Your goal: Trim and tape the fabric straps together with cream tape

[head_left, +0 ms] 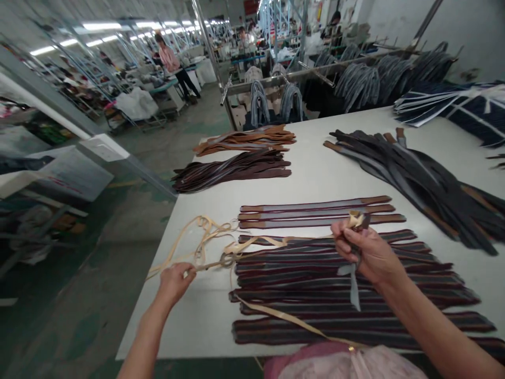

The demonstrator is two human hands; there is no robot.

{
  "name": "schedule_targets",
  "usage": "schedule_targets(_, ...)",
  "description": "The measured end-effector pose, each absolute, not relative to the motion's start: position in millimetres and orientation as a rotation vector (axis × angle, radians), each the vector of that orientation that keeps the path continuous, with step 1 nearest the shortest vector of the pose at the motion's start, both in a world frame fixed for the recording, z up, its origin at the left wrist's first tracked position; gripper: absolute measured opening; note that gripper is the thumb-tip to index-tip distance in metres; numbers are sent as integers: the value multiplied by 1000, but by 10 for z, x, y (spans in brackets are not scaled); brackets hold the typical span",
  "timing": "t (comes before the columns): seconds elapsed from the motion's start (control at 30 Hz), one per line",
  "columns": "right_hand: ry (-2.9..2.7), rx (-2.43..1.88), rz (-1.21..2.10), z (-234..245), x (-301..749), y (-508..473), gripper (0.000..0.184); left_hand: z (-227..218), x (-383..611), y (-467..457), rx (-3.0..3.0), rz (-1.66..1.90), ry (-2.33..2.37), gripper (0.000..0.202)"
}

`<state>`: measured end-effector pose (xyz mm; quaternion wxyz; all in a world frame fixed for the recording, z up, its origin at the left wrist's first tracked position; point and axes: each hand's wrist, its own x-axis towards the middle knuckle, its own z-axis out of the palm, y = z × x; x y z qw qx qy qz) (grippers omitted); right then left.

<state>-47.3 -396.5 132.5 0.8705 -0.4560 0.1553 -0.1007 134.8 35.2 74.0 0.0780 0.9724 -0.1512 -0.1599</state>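
Note:
My left hand (pixel 174 284) is closed in a pinch at the left of the white table (pixel 197 321), on what looks like a narrow yellow tape (pixel 272 241) stretching toward my right hand. Close by that line is a metal ring shape (pixel 227 259), perhaps scissor handles; its exact kind is unclear. Raised above the dark strips (pixel 315 287), my right hand (pixel 365 252) is closed around a bunched end of yellow tape and dark scraps. A grey strip (pixel 354 288) dangles below its fingers. Loose yellow tape lies in loops beyond my left hand.
Brown straps (pixel 244 141) and dark maroon straps (pixel 236 171) lie at the far left of the table. A heap of black straps (pixel 414 179) is at the right, navy pieces (pixel 453 108) behind it. A metal rack (pixel 276 81) stands beyond the far edge.

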Motion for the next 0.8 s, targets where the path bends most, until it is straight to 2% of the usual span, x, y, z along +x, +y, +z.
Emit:
schedule_targets(0.1,381,-993,-288,1384,-643,-4060,13,972,1085,449,2396,-1217,-362,33)
schedule_targets(0.17,432,-1026,-354,1422,-776,-4133,13,964,877,423,2096,-1466,-284,42)
schedule_targets(0.23,475,-1056,-405,1447,-919,-4187,14,817,740,337,2064,-1537,-239,41)
schedule_targets(0.3,516,-1106,-441,1460,-1073,-4214,14,591,720,184,2234,-1356,-282,37)
schedule_targets(0.37,556,-1179,-480,1473,-1239,-4221,13,366,806,-44,2406,-929,-386,35)
schedule_targets(0.47,590,-1270,-565,1511,-1491,-4210,11,120,1028,-501,2502,-360,-593,54)
schedule_targets(0.53,593,-1297,-622,1548,-1640,-4197,12,1,1181,-822,2538,-219,-750,66)
schedule_targets(0.57,597,-1301,-651,1565,-1704,-4190,12,-54,1258,-967,2548,-209,-799,63)
schedule_targets(0.7,636,-1304,-712,1580,-1871,-4178,13,-178,1646,-1302,2553,-242,-709,19)
schedule_targets(0.8,694,-1285,-709,1505,-1932,-4203,12,6,2042,-1181,2542,-193,-552,20)
